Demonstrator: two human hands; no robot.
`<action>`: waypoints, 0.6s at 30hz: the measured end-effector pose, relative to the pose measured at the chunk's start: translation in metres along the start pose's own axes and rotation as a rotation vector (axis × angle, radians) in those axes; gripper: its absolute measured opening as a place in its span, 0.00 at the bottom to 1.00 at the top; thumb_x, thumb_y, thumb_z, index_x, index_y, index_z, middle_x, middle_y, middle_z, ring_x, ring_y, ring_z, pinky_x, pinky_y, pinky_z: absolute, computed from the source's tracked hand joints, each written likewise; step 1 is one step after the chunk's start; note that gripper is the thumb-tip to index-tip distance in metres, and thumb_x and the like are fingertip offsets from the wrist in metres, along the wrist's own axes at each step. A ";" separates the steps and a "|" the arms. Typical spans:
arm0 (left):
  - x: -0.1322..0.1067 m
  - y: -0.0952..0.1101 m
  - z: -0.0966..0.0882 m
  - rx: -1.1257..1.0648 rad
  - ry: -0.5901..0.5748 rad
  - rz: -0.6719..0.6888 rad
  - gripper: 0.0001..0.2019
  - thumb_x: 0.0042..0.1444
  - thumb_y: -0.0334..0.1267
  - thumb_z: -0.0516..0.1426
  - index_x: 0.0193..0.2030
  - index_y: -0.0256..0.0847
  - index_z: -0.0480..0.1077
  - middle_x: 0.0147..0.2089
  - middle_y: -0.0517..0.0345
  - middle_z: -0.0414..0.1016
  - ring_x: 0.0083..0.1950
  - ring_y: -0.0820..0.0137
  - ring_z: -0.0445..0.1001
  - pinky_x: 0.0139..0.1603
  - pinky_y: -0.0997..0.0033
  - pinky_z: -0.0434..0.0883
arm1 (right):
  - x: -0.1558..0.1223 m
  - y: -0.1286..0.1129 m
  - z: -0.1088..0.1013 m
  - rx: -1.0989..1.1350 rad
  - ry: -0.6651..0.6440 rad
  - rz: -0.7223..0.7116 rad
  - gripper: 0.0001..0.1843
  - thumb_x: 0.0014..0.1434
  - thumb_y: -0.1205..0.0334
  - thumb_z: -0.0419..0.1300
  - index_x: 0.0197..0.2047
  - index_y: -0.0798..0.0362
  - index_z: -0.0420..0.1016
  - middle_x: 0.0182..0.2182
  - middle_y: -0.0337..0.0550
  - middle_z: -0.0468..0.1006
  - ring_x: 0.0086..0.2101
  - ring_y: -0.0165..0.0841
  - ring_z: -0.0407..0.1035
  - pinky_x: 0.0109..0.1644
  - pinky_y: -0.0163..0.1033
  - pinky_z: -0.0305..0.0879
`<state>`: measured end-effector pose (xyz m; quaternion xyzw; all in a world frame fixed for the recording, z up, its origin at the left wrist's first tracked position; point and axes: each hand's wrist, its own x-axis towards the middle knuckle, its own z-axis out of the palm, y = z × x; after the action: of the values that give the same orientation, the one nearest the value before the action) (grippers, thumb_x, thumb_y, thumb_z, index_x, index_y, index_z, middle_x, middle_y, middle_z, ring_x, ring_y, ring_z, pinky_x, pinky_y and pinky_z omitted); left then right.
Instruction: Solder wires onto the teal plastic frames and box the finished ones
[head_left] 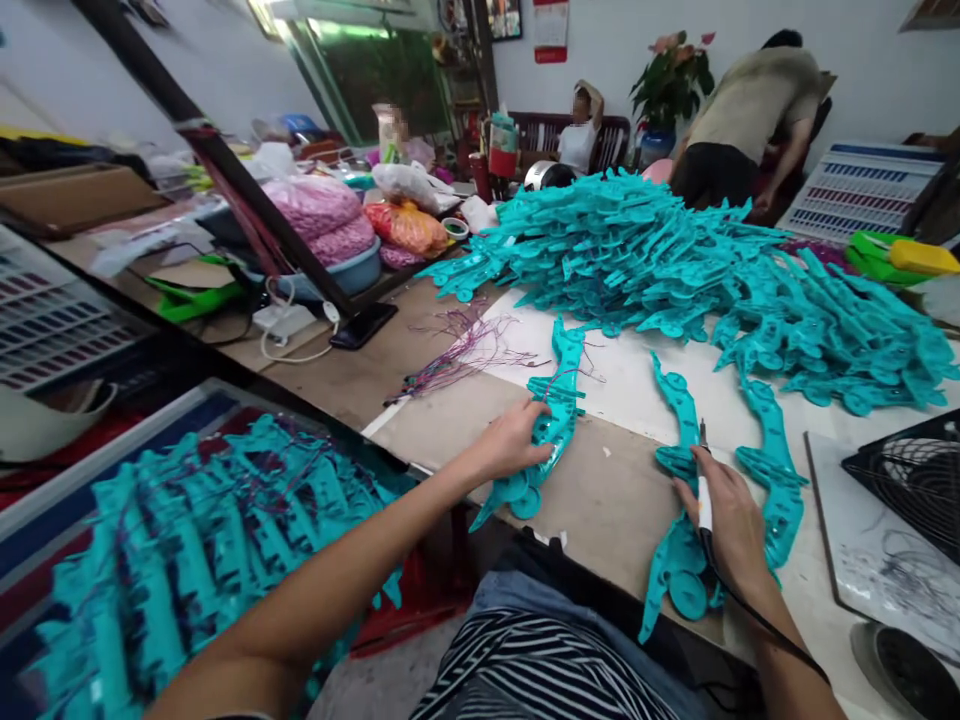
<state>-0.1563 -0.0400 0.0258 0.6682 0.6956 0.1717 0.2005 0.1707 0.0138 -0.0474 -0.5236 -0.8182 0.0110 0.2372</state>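
My left hand (517, 438) has its fingers closed on a long teal plastic part (564, 425), which lies on the table with thin wires at its upper end. In my right hand (731, 520) is a soldering iron (703, 495) with a white grip, a dark cord and its tip pointing away from me. Under that hand rests a second teal plastic part (681, 565), partly covered by the fingers. A third teal plastic part (776, 480) lies just to its right. Left of the held part, a bundle of thin purple and dark wires (457, 360) is spread out.
A large heap of teal parts (637, 250) covers the table's far side. At lower left, a crate (45, 500) holds wired teal parts. A black fan (915, 480) and a board with wire scraps (885, 570) stand right. Two people are in the background.
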 end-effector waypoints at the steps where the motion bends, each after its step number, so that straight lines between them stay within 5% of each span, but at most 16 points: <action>1: 0.002 -0.010 0.000 0.009 0.000 0.009 0.21 0.50 0.38 0.62 0.53 0.40 0.69 0.51 0.49 0.73 0.51 0.58 0.75 0.52 0.60 0.73 | 0.000 -0.003 -0.001 -0.006 0.001 0.004 0.27 0.68 0.49 0.46 0.62 0.55 0.68 0.47 0.56 0.77 0.49 0.45 0.71 0.50 0.49 0.71; 6: 0.003 -0.038 0.010 0.031 -0.035 0.104 0.25 0.49 0.43 0.67 0.53 0.38 0.69 0.52 0.44 0.72 0.54 0.55 0.72 0.57 0.56 0.70 | -0.001 -0.016 0.000 -0.042 0.014 0.031 0.30 0.68 0.45 0.43 0.61 0.53 0.69 0.46 0.56 0.77 0.48 0.48 0.72 0.45 0.50 0.72; 9: -0.001 -0.055 0.001 0.002 0.136 0.101 0.24 0.53 0.46 0.65 0.54 0.40 0.69 0.55 0.45 0.71 0.57 0.57 0.70 0.59 0.57 0.68 | -0.003 -0.019 0.002 -0.055 0.025 0.041 0.32 0.67 0.42 0.41 0.62 0.52 0.69 0.45 0.57 0.77 0.48 0.52 0.72 0.40 0.52 0.72; 13: -0.005 -0.100 -0.035 0.227 0.384 -0.270 0.13 0.61 0.36 0.55 0.51 0.38 0.71 0.54 0.43 0.71 0.58 0.56 0.67 0.60 0.56 0.65 | -0.006 -0.017 0.007 -0.079 0.050 0.045 0.35 0.65 0.37 0.39 0.62 0.49 0.69 0.44 0.57 0.77 0.43 0.55 0.73 0.33 0.53 0.71; 15: -0.007 -0.126 -0.052 0.398 0.342 -0.456 0.14 0.60 0.34 0.53 0.50 0.36 0.73 0.54 0.38 0.71 0.58 0.51 0.66 0.57 0.53 0.64 | -0.006 -0.016 0.008 -0.085 0.071 0.027 0.36 0.65 0.36 0.38 0.61 0.49 0.70 0.44 0.57 0.77 0.43 0.55 0.73 0.34 0.54 0.71; 18: -0.010 -0.151 -0.065 0.497 0.224 -0.503 0.13 0.59 0.32 0.53 0.46 0.35 0.75 0.51 0.34 0.74 0.57 0.48 0.66 0.55 0.51 0.63 | -0.005 -0.017 0.007 -0.098 0.078 -0.003 0.38 0.66 0.37 0.36 0.61 0.52 0.70 0.44 0.58 0.77 0.45 0.55 0.73 0.37 0.54 0.73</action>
<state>-0.3195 -0.0555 0.0057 0.4816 0.8762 0.0148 -0.0092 0.1547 0.0033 -0.0512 -0.5334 -0.8086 -0.0500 0.2430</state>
